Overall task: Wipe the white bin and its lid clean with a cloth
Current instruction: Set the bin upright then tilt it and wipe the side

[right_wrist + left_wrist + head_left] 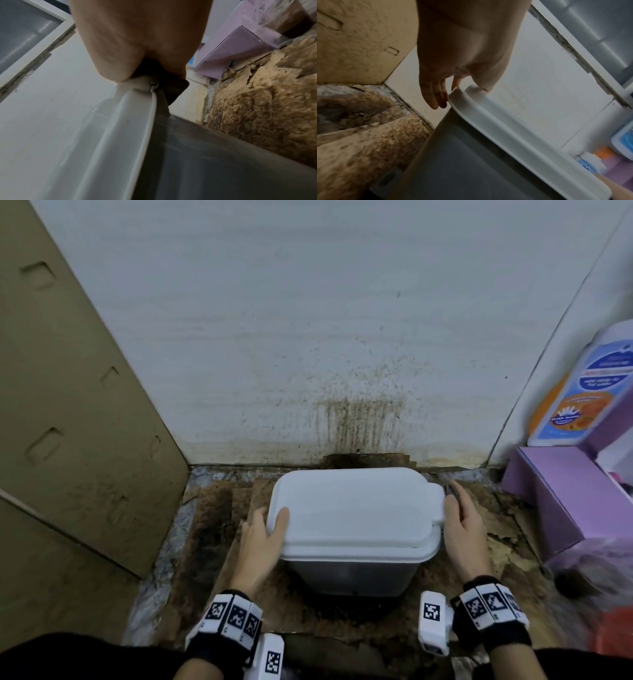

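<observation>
A: Head view count: one bin [352, 575], one lid [352, 508] seated on it, both between the hands. One purple box [551, 501] right of the right hand, one labelled container [582, 392] above it, one cardboard sheet [68, 405] left of the left hand.

B: Hands?

A: Left hand [262, 537] grips the lid's left edge, thumb [485, 81] on top, fingers [431, 97] down its side. Right hand [462, 529] is against the lid's right tab; a dark cloth [164, 81] sits under the palm. Finger curl there: cannot tell.

B: Writing?

A: Container label is too blurred to read.
</observation>
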`<state>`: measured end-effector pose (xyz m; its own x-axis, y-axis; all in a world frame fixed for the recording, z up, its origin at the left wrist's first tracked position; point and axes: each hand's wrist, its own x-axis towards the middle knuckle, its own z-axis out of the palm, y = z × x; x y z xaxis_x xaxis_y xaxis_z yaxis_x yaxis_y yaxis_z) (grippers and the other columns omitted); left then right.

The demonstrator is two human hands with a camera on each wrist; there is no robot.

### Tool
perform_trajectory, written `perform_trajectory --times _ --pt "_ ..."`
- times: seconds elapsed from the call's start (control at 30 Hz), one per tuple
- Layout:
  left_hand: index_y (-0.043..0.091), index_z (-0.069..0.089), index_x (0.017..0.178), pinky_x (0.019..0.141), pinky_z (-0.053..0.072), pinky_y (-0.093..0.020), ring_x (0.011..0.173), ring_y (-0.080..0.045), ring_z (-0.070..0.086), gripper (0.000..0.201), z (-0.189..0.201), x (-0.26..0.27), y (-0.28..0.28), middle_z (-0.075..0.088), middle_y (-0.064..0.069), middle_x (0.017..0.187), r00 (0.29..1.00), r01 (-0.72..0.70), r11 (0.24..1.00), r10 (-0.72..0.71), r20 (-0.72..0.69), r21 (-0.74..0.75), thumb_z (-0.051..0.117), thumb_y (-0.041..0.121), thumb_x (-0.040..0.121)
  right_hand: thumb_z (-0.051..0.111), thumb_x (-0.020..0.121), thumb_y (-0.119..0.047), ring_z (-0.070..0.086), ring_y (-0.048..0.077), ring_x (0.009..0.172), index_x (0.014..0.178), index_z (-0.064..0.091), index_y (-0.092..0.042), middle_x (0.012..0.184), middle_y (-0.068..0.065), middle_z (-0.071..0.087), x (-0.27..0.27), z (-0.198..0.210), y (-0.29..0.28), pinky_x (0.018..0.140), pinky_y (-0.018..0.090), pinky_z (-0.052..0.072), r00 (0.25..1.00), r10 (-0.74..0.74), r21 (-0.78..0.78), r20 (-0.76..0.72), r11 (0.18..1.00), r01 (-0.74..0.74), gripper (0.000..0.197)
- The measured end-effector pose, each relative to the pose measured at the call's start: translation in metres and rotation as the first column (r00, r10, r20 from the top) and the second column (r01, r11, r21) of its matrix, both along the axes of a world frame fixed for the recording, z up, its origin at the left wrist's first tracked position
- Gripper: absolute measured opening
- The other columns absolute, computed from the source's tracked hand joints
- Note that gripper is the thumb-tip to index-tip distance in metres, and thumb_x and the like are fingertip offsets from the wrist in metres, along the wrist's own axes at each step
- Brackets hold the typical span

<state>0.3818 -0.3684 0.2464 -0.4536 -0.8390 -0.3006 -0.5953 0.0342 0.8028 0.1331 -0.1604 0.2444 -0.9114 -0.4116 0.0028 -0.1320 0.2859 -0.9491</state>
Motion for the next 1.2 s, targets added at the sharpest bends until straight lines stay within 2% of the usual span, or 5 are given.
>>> perform_trajectory --times 0.2,0.5,0.8,0.93,1.2 --pt "0.016 0.047 0.14 0.067 0.041 -0.014 0.095 0.004 0.054 0.05 0.002 -0.019 0.016 0.059 0.009 0.112 0.997 0.026 0.999 -0.029 -0.077 -0.038 0.045 0.051 0.104 0.038 0.108 -0.03 0.04 0.018 0.141 0.15 0.043 -0.021 0.154 0.0 0.046 -0.009 -0.011 0.013 0.113 0.03 0.028 0.999 -0.035 0.064 -0.015 0.997 0.036 0.044" --pt "0.017 0.044 0.142 0.054 0.042 -0.004 0.092 0.006 0.053 0.046 -0.002 -0.024 0.021 0.055 0.017 0.108 0.986 0.004 0.999 0.003 -0.165 0.044 0.047 0.045 0.105 0.04 0.107 -0.033 0.041 0.007 0.131 0.15 0.043 -0.022 0.152 -0.003 0.047 -0.01 -0.01 0.018 0.11 0.028 0.03 1.0 -0.01 0.017 0.026 1.0 0.01 0.045" --pt "0.032 0.049 0.144 0.109 0.044 -0.049 0.13 -0.017 0.053 0.07 0.0 -0.029 -0.011 0.056 0.009 0.14 0.975 0.098 0.99 -0.116 -0.188 -0.103 0.045 0.077 0.091 0.041 0.107 -0.031 0.045 0.011 0.131 0.15 0.044 -0.021 0.148 -0.001 0.05 0.026 -0.01 0.021 0.103 0.026 0.034 0.966 -0.217 -0.109 0.143 0.966 0.233 0.044" --pt "0.033 0.044 0.149 0.114 0.039 -0.052 0.139 -0.019 0.043 0.071 0.007 -0.038 -0.036 0.049 0.006 0.147 0.971 0.147 0.981 -0.167 -0.173 -0.125 0.041 0.076 0.094 0.038 0.107 -0.031 0.048 0.02 0.133 0.151 0.042 -0.023 0.148 0.001 0.052 0.078 -0.004 0.011 0.099 0.024 0.033 0.897 -0.409 -0.12 0.168 0.895 0.43 0.044" --pt "0.037 0.028 0.158 0.121 0.022 -0.057 0.155 -0.027 0.013 0.066 0.002 -0.046 -0.038 0.021 -0.007 0.166 0.992 0.097 0.992 -0.103 -0.073 -0.082 0.035 0.068 0.1 0.034 0.106 -0.041 0.038 0.013 0.143 0.157 0.028 -0.025 0.157 -0.006 0.039 0.111 -0.023 0.003 0.108 0.027 0.033 0.891 -0.4 -0.125 0.216 0.893 0.432 0.054"
